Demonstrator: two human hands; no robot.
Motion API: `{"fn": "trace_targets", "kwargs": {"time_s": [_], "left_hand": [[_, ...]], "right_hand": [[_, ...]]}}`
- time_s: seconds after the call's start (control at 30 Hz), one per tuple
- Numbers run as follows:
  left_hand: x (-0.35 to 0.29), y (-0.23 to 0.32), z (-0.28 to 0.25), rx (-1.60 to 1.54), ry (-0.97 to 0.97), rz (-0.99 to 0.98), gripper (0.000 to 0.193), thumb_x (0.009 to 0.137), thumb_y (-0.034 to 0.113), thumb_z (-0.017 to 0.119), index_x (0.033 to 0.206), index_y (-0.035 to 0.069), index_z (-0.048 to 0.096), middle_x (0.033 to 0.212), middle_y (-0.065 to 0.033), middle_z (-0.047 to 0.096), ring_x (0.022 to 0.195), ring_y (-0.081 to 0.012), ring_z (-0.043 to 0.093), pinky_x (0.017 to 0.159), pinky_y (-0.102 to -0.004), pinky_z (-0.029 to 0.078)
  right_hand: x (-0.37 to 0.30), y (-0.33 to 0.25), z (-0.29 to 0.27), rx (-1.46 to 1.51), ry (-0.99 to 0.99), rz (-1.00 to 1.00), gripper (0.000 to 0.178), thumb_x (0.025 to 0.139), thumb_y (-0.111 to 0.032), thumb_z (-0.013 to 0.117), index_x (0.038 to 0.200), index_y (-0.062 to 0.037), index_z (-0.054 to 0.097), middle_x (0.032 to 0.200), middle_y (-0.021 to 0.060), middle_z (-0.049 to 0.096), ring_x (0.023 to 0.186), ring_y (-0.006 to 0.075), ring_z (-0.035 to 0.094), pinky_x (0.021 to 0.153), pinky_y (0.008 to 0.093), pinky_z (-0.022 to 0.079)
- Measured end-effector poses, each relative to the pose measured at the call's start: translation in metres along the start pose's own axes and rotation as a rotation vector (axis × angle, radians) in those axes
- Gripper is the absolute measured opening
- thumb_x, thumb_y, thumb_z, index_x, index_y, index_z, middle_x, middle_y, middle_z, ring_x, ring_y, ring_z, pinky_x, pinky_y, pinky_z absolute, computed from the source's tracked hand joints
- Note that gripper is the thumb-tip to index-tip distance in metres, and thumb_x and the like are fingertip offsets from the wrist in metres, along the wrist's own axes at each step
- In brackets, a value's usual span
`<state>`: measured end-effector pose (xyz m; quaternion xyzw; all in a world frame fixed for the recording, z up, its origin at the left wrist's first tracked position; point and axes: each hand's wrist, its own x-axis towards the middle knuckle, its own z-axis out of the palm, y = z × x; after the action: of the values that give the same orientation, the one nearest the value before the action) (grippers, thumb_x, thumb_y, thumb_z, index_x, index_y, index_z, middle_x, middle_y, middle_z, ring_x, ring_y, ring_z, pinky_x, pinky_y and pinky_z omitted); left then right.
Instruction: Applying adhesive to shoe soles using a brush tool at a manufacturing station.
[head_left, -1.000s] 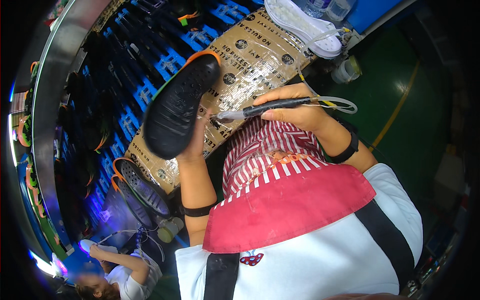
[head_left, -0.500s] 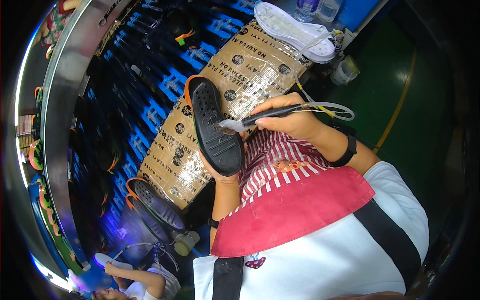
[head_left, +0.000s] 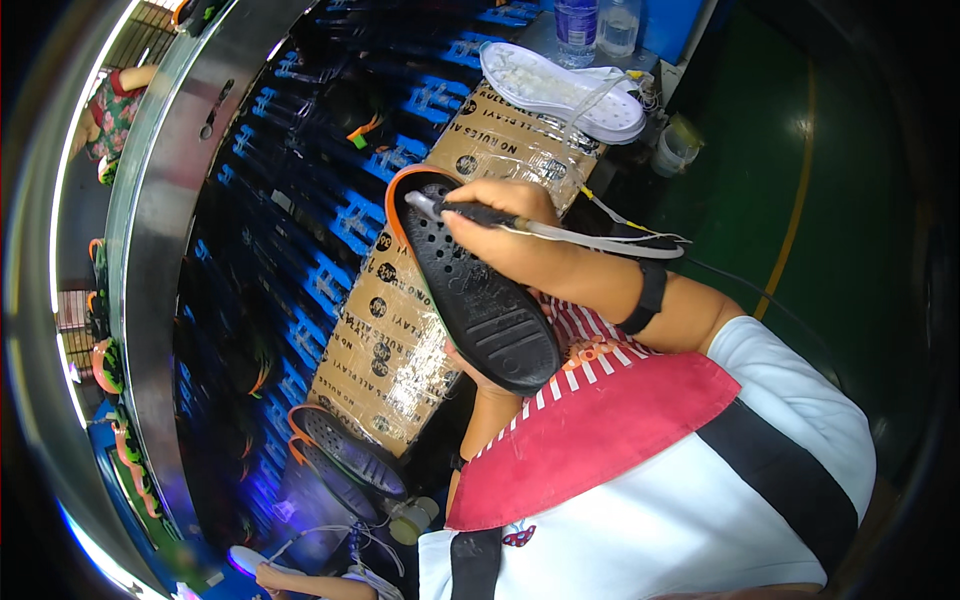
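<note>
My left hand holds a black shoe sole from underneath, near its heel end; most of its fingers are hidden. The sole has an orange rim at the toe, round holes and raised bars. Closed around a black-handled brush, my right hand rests over the toe half. The brush's pale tip meets the sole just inside the orange rim, and a clear tube trails from the handle. Wet-looking streaks show on the sole's middle.
Taped cardboard lies beneath the sole. A white sole, bottles and a plastic cup stand at far right. Rows of blue supports run alongside. More black soles and another person's arm are at lower left.
My right hand has carried the brush from the sole's middle up to its toe. The sole has shifted right and slightly down in view, partly because the view itself has moved.
</note>
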<state>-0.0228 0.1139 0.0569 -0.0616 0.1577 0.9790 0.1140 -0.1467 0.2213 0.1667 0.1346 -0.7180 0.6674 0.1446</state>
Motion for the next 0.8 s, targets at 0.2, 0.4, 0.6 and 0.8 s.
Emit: {"fn": "trace_targets", "kwargs": {"time_s": [0.2,0.4,0.6,0.8], "left_hand": [[-0.003,-0.001,-0.011,0.0,-0.054,0.012,0.091,0.069,0.072,0.048,0.129,0.005,0.036,0.121,-0.022,0.046,0.101,-0.0372,0.053,0.087,-0.0464,0.046],[0.0,-0.004,-0.014,-0.018,-0.048,0.017,0.091,0.068,0.072,0.048,0.129,0.006,0.036,0.122,-0.0217,0.046,0.101,-0.0368,0.053,0.087,-0.0463,0.045],[0.001,-0.007,-0.015,-0.033,-0.049,0.022,0.091,0.068,0.072,0.048,0.129,0.006,0.037,0.122,-0.0214,0.046,0.102,-0.0364,0.053,0.088,-0.0462,0.045],[-0.001,-0.006,-0.017,-0.056,-0.048,0.042,0.091,0.068,0.072,0.048,0.129,0.006,0.037,0.122,-0.0211,0.046,0.102,-0.036,0.052,0.088,-0.0461,0.044]], "right_hand": [[-0.007,0.005,0.011,0.022,-0.317,-0.189,0.014,0.072,-0.011,0.066,0.083,-0.0016,0.064,0.071,0.013,0.062,0.062,0.0238,0.062,0.056,0.031,0.046],[-0.009,-0.014,-0.007,0.113,-0.046,0.02,0.011,0.071,-0.012,0.066,0.077,-0.0025,0.063,0.068,0.0114,0.062,0.061,0.0224,0.061,0.056,0.0315,0.045],[-0.005,-0.002,0.003,-0.323,-0.173,-0.351,0.015,0.072,-0.016,0.062,0.079,-0.0027,0.06,0.06,0.013,0.055,0.061,0.0309,0.058,0.059,0.0393,0.047],[-0.004,-0.018,-0.007,-0.017,-0.336,-0.24,0.012,0.07,-0.015,0.061,0.068,-0.0032,0.061,0.063,0.0156,0.059,0.059,0.0306,0.059,0.056,0.0384,0.047]]}}
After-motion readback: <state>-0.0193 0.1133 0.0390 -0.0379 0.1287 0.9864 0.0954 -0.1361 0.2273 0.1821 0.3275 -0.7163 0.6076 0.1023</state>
